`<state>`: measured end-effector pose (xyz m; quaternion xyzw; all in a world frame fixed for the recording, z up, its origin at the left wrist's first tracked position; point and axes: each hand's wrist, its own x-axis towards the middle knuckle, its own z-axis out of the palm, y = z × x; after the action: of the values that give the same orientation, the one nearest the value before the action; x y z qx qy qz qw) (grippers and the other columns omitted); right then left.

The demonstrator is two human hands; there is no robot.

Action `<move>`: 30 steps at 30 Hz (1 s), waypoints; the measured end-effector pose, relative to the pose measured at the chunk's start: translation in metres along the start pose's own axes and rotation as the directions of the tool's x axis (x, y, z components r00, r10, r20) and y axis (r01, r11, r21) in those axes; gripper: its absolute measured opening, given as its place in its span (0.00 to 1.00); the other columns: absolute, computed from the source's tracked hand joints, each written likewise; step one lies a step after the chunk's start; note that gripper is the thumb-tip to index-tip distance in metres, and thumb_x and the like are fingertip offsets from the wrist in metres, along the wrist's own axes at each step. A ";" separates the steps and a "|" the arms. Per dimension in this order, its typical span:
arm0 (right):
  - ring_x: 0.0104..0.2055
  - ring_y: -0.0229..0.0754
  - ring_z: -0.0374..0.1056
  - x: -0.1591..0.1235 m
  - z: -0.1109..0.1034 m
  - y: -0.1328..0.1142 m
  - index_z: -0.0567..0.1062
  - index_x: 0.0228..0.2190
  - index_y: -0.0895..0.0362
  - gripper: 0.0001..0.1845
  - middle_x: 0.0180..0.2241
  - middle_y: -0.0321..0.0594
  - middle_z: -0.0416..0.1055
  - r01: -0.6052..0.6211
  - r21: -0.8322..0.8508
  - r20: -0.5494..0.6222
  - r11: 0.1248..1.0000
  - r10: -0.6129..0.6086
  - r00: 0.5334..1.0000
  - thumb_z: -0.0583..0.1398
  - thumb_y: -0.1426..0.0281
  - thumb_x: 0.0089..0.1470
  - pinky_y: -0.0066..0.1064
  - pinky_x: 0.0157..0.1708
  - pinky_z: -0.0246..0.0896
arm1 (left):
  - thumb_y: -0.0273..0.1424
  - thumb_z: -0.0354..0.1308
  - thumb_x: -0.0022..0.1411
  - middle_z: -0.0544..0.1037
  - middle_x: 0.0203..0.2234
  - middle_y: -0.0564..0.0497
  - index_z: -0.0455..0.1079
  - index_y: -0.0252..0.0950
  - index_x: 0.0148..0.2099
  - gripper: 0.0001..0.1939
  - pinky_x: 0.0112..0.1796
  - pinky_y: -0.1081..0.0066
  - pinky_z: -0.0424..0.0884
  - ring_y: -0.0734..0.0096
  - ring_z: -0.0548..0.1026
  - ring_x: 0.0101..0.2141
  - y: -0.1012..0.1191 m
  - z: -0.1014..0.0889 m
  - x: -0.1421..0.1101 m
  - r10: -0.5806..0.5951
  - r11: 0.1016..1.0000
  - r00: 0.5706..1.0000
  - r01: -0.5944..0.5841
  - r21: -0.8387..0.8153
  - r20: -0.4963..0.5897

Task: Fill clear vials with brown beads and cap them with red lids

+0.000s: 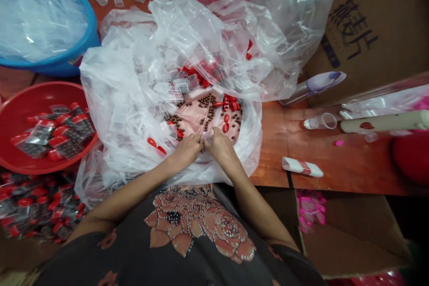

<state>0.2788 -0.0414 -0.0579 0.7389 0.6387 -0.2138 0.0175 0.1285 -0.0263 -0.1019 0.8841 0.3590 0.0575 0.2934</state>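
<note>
- Being pinched together at the centre of the head view, the left hand (185, 152) and the right hand (219, 145) are both closed, with the fingertips gripping a thin clear item (203, 132) whose exact kind cannot be told.
- Brown beads (204, 107) and red caps (231, 105) are scattered just beyond the hands on a pink surface (196, 118), among small clear plastic bags (161, 91).
- All of these are surrounded by a large clear plastic sack (174, 53).
- A red basin (50, 85) of filled bags (53, 136) is set beside the sack on the left, and a blue basin (89, 22) is placed behind it.
- A white tube (301, 166) is laid on the worktop (271, 143) to the right.
</note>
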 end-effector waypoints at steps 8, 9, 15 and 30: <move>0.44 0.52 0.75 0.036 -0.016 -0.001 0.78 0.45 0.61 0.17 0.47 0.57 0.73 -0.071 -0.049 -0.033 0.996 0.069 0.997 0.60 0.65 0.57 0.37 0.42 0.66 | 0.22 0.49 0.65 0.75 0.37 0.41 0.77 0.35 0.38 0.14 0.43 0.58 0.66 0.56 0.70 0.43 0.003 -0.003 0.000 -0.030 0.998 1.000 0.030 -0.046 -0.001; 0.44 0.52 0.75 0.044 -0.018 0.000 0.78 0.45 0.61 0.17 0.47 0.56 0.74 -0.086 -0.050 -0.047 0.995 0.084 0.995 0.59 0.64 0.58 0.36 0.43 0.66 | 0.22 0.49 0.65 0.75 0.36 0.41 0.77 0.35 0.38 0.14 0.43 0.58 0.66 0.55 0.70 0.43 0.003 -0.003 0.000 -0.029 0.999 1.000 0.029 -0.030 0.000; 0.47 0.52 0.74 0.090 -0.028 0.005 0.78 0.46 0.61 0.18 0.47 0.56 0.75 -0.120 -0.051 -0.113 0.991 0.114 0.987 0.57 0.64 0.60 0.35 0.45 0.64 | 0.21 0.48 0.65 0.74 0.37 0.38 0.78 0.33 0.41 0.15 0.39 0.58 0.66 0.52 0.70 0.42 0.002 0.001 -0.001 0.005 0.995 1.000 -0.007 0.104 0.016; 0.51 0.49 0.69 0.139 -0.011 0.011 0.73 0.50 0.63 0.21 0.49 0.52 0.75 0.147 0.241 -0.405 0.959 -0.038 0.914 0.56 0.69 0.57 0.37 0.55 0.59 | 0.22 0.50 0.66 0.75 0.36 0.41 0.78 0.34 0.42 0.14 0.40 0.61 0.69 0.56 0.72 0.41 0.003 -0.001 -0.002 0.013 0.989 0.999 -0.018 0.148 0.030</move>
<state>0.3053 0.0900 -0.0981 0.7311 0.6288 -0.1444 -0.2217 0.1282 -0.0289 -0.0990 0.9070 0.3511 0.0201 0.2316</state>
